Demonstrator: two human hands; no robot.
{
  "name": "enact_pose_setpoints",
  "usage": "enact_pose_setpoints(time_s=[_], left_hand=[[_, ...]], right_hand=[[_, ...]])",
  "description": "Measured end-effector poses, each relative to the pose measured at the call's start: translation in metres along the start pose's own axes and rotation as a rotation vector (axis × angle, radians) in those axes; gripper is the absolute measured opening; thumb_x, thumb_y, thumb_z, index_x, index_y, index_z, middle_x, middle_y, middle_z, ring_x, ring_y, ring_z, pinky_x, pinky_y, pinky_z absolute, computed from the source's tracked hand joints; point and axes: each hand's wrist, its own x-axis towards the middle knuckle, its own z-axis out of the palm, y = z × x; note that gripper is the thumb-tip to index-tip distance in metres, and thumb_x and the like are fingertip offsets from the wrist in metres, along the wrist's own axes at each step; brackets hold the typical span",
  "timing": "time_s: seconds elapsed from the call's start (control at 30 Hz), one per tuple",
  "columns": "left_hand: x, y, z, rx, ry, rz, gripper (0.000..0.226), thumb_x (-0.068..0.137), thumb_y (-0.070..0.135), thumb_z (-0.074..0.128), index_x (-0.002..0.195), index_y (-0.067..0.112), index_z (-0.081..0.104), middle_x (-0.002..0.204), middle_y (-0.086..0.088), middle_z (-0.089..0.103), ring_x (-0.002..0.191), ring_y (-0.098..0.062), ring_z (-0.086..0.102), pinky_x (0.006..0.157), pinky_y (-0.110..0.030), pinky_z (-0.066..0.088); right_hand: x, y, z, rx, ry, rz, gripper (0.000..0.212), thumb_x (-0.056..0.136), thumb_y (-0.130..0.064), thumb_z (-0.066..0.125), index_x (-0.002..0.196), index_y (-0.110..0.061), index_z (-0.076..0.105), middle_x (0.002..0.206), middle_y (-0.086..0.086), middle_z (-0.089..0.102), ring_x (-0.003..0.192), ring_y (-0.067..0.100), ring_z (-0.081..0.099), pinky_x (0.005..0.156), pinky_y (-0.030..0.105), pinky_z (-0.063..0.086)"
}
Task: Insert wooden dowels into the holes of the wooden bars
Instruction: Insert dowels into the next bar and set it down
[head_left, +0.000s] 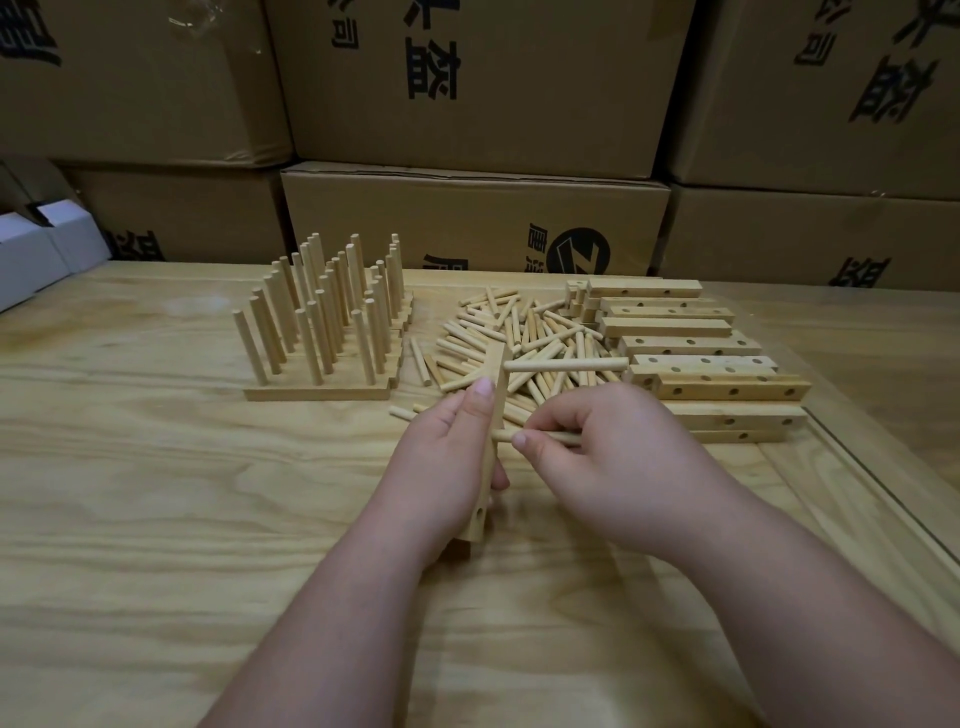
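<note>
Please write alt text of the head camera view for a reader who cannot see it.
A left hand grips a wooden bar holding one dowel, while the right hand pinches a second dowel at the bar. Behind lie loose dowels, finished bars and empty bars.

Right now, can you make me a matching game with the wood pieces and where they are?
Things:
1. bar with one dowel in it
2. loose dowel pile
3. finished bars with upright dowels
4. empty bars

Places:
A. stacked at the table's right
B. standing at the left
C. held in the left hand
D. heaped in the middle

Pairs: 1-C, 2-D, 3-B, 4-A
</note>
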Motion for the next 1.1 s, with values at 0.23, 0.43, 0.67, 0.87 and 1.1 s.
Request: enact_pose_setpoints(time_s=[0.23, 0.43, 0.67, 0.87, 1.1], left_hand=[[0.001, -0.001, 0.004, 0.011, 0.053, 0.034, 0.048, 0.085, 0.073, 0.04, 0.081, 0.033, 0.066, 0.058, 0.001, 0.064, 0.055, -0.014, 0.062, 0.06, -0.048, 0.057], [0.001, -0.002, 0.001, 0.0, 0.0, 0.011, 0.047, 0.084, 0.073, 0.04, 0.082, 0.036, 0.068, 0.055, 0.001, 0.063, 0.053, -0.012, 0.061, 0.055, -0.035, 0.052], [0.001, -0.002, 0.003, 0.011, 0.042, 0.038, 0.048, 0.084, 0.074, 0.04, 0.082, 0.033, 0.066, 0.057, 0.001, 0.064, 0.052, -0.01, 0.061, 0.053, -0.034, 0.051], [0.0, -0.002, 0.0, -0.033, 0.009, 0.009, 0.042, 0.095, 0.066, 0.043, 0.086, 0.034, 0.069, 0.055, 0.001, 0.062, 0.051, -0.012, 0.059, 0.05, -0.03, 0.05], [0.0, 0.001, 0.001, -0.169, 0.095, -0.062, 0.038, 0.099, 0.062, 0.043, 0.085, 0.039, 0.07, 0.055, -0.002, 0.064, 0.046, -0.012, 0.058, 0.044, -0.023, 0.047]], right_hand=[[-0.002, -0.004, 0.006, -0.085, 0.066, -0.012, 0.022, 0.091, -0.047, 0.058, 0.082, -0.031, 0.07, 0.06, -0.009, 0.064, 0.057, 0.006, 0.058, 0.055, 0.033, 0.053], [0.0, 0.0, 0.004, -0.015, 0.032, 0.014, 0.021, 0.09, -0.047, 0.06, 0.083, -0.031, 0.072, 0.066, -0.009, 0.067, 0.062, 0.006, 0.061, 0.06, 0.034, 0.055], [-0.001, 0.0, 0.01, -0.054, 0.079, -0.004, 0.022, 0.089, -0.047, 0.06, 0.081, -0.03, 0.071, 0.062, -0.01, 0.064, 0.06, 0.006, 0.058, 0.053, 0.026, 0.047], [-0.001, 0.003, 0.009, -0.017, 0.054, -0.012, 0.021, 0.09, -0.048, 0.059, 0.086, -0.032, 0.072, 0.068, -0.01, 0.068, 0.066, 0.005, 0.061, 0.063, 0.033, 0.055], [0.002, 0.009, 0.004, 0.28, 0.125, 0.0, 0.039, 0.091, -0.062, 0.045, 0.089, -0.03, 0.067, 0.075, -0.011, 0.066, 0.069, 0.005, 0.06, 0.065, 0.043, 0.056]])
